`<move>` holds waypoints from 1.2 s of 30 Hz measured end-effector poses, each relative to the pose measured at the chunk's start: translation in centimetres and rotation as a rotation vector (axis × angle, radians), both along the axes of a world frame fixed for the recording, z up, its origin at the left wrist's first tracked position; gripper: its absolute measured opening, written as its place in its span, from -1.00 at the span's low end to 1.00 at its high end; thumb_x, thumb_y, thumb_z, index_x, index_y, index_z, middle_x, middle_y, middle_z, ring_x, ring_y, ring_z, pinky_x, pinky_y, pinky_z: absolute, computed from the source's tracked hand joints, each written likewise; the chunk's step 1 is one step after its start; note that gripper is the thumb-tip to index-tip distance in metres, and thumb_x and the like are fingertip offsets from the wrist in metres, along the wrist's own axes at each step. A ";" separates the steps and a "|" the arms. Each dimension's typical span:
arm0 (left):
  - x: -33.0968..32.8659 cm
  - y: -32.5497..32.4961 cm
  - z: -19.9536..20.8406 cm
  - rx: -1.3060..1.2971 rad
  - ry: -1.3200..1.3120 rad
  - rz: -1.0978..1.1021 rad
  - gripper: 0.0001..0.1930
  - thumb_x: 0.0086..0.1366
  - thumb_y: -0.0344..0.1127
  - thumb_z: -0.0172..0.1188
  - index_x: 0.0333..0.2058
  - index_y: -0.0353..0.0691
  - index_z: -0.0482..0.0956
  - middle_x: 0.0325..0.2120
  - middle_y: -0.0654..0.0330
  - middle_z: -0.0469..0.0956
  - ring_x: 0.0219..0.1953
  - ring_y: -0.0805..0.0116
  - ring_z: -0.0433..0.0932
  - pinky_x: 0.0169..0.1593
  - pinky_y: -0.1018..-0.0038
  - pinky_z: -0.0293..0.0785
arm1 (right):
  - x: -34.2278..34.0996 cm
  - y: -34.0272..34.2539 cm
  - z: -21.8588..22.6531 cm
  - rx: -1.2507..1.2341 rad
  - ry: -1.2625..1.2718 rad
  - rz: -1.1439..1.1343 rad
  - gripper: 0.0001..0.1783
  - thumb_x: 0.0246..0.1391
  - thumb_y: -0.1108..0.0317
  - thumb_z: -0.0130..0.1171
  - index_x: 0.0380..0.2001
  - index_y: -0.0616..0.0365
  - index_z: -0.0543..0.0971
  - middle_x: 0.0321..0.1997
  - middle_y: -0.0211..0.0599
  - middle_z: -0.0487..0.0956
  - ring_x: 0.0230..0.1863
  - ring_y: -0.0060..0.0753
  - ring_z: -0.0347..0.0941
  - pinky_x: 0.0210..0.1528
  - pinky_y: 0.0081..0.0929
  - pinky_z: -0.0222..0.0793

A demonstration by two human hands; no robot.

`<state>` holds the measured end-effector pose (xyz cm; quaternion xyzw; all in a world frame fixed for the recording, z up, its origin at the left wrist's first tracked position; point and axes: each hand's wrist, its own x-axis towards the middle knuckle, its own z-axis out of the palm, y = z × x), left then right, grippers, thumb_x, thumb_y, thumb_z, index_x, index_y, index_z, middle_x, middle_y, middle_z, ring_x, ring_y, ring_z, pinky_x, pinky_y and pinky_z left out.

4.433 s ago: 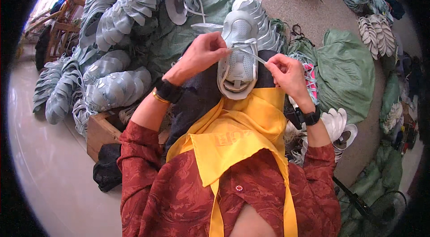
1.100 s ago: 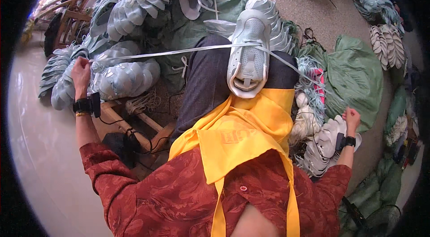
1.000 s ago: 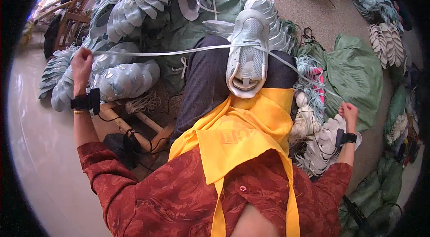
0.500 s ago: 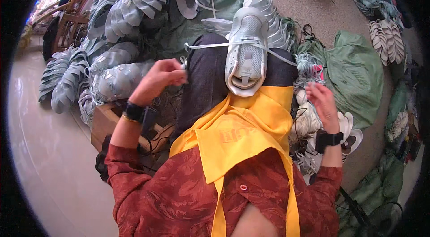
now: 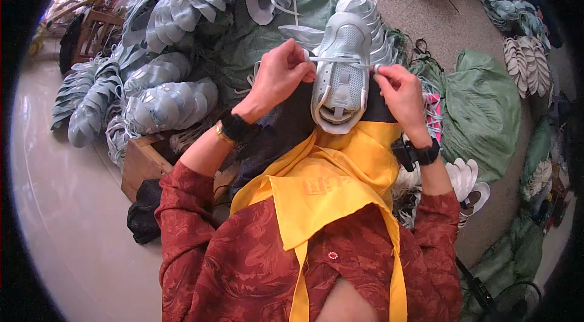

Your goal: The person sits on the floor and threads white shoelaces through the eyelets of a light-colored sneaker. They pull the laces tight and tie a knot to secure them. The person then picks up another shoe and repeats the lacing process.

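Shoe upper on lap, stacks left

Head-worn fisheye view down onto hands

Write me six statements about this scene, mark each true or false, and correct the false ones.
1. The left hand and right hand are on opposite sides of the shoe. True.
2. The lace runs across the shoe. True.
3. The person's apron is blue. False: it is yellow.
4. The shoe's toe points toward the person's body. False: it points away, with the opening nearer the body.
5. A green sack lies to the right of the right hand. True.
6. The wooden box stands to the right of the shoe. False: it is to the left.
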<state>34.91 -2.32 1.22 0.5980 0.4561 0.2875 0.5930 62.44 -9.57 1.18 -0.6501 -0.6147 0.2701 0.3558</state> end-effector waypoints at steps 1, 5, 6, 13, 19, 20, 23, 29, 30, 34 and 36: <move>0.2 0.3 -0.1 0.000 0.000 0.009 -0.86 0.35 -0.56 0.19 -0.35 -0.33 0.39 -0.32 0.09 0.66 -0.26 0.40 0.69 -0.16 0.51 0.69 | -0.4 0.4 0.5 -0.057 0.023 -0.021 -0.82 0.11 0.50 0.28 -0.20 0.32 0.67 -0.38 -0.25 0.62 -0.51 -0.50 0.53 -0.43 -0.52 0.43; 1.2 0.8 -1.0 -0.019 -0.138 0.049 -0.85 0.33 -0.57 0.21 -0.36 -0.32 0.39 -0.31 0.09 0.66 -0.24 0.40 0.69 -0.14 0.50 0.69 | -0.8 0.9 -0.4 -0.037 0.244 -0.065 -0.82 0.15 0.53 0.24 -0.17 0.33 0.66 -0.33 -0.33 0.63 -0.45 -0.58 0.56 -0.39 -0.60 0.49; 1.3 0.8 -1.2 -0.014 -0.155 0.052 -0.85 0.32 -0.57 0.22 -0.36 -0.32 0.40 -0.31 0.09 0.66 -0.24 0.40 0.68 -0.14 0.50 0.69 | -0.7 0.8 -0.9 -0.023 0.282 -0.066 -0.82 0.17 0.53 0.23 -0.17 0.32 0.66 -0.32 -0.35 0.63 -0.43 -0.60 0.57 -0.37 -0.62 0.50; 1.7 1.0 -1.2 0.030 -0.192 0.056 -0.86 0.31 -0.58 0.23 -0.39 -0.33 0.42 -0.33 0.13 0.65 -0.24 0.42 0.66 -0.11 0.47 0.69 | -0.9 0.1 -1.4 -0.029 0.378 -0.061 -0.85 0.19 0.56 0.21 -0.18 0.30 0.68 -0.25 -0.41 0.65 -0.35 -0.64 0.59 -0.29 -0.64 0.56; 2.2 0.8 -1.2 0.206 0.032 0.094 -0.85 0.22 -0.53 0.31 -0.42 -0.33 0.47 -0.49 0.23 0.63 -0.33 0.51 0.66 -0.28 0.55 0.59 | -1.0 0.0 -1.3 -0.033 0.398 -0.047 -0.85 0.20 0.57 0.20 -0.19 0.32 0.67 -0.22 -0.39 0.66 -0.31 -0.64 0.60 -0.24 -0.64 0.58; 2.4 0.7 -0.6 0.244 0.132 0.080 -0.83 0.23 -0.54 0.30 -0.42 -0.32 0.45 -0.48 0.25 0.60 -0.31 0.52 0.65 -0.27 0.56 0.59 | -0.9 -0.1 -1.4 -0.039 0.419 -0.054 -0.85 0.20 0.57 0.20 -0.18 0.32 0.67 -0.22 -0.39 0.67 -0.31 -0.64 0.60 -0.23 -0.64 0.58; 2.8 0.2 0.7 0.402 0.236 0.072 -0.82 0.17 -0.53 0.33 -0.41 -0.33 0.45 -0.53 0.23 0.60 -0.42 0.57 0.61 -0.37 0.52 0.51 | -0.7 -0.1 -1.3 -0.050 0.480 -0.064 -0.85 0.21 0.57 0.19 -0.17 0.32 0.65 -0.22 -0.39 0.68 -0.29 -0.64 0.61 -0.20 -0.64 0.59; 3.8 -0.1 0.1 0.733 0.289 0.026 -0.85 0.13 -0.55 0.27 -0.39 -0.34 0.44 -0.59 0.07 0.52 -0.52 0.41 0.57 -0.41 0.43 0.46 | -0.9 -0.2 -1.2 -0.050 0.606 -0.072 -0.90 0.20 0.58 0.22 -0.21 0.31 0.62 -0.25 -0.37 0.68 -0.26 -0.61 0.61 -0.15 -0.58 0.62; 4.1 -0.1 0.0 0.717 0.283 0.033 -0.85 0.13 -0.55 0.26 -0.38 -0.34 0.44 -0.59 0.06 0.50 -0.52 0.39 0.57 -0.40 0.43 0.46 | -0.7 -0.1 -1.2 -0.051 0.620 -0.085 -0.91 0.20 0.57 0.23 -0.22 0.30 0.62 -0.25 -0.37 0.68 -0.27 -0.61 0.61 -0.15 -0.57 0.62; 3.6 0.0 0.2 0.532 0.234 0.055 -0.84 0.17 -0.53 0.28 -0.40 -0.31 0.42 -0.59 0.20 0.51 -0.50 0.51 0.52 -0.39 0.50 0.43 | -0.9 0.1 -1.3 -0.035 0.700 -0.115 -0.92 0.17 0.55 0.28 -0.25 0.27 0.62 -0.27 -0.39 0.67 -0.28 -0.60 0.62 -0.15 -0.57 0.63; 3.2 0.3 -0.3 0.335 0.138 0.084 -0.82 0.20 -0.50 0.30 -0.42 -0.28 0.42 -0.58 0.31 0.53 -0.49 0.61 0.48 -0.38 0.56 0.42 | -1.0 0.2 -1.7 -0.023 0.721 -0.123 -0.92 0.17 0.56 0.29 -0.26 0.27 0.62 -0.28 -0.39 0.67 -0.28 -0.60 0.62 -0.15 -0.56 0.63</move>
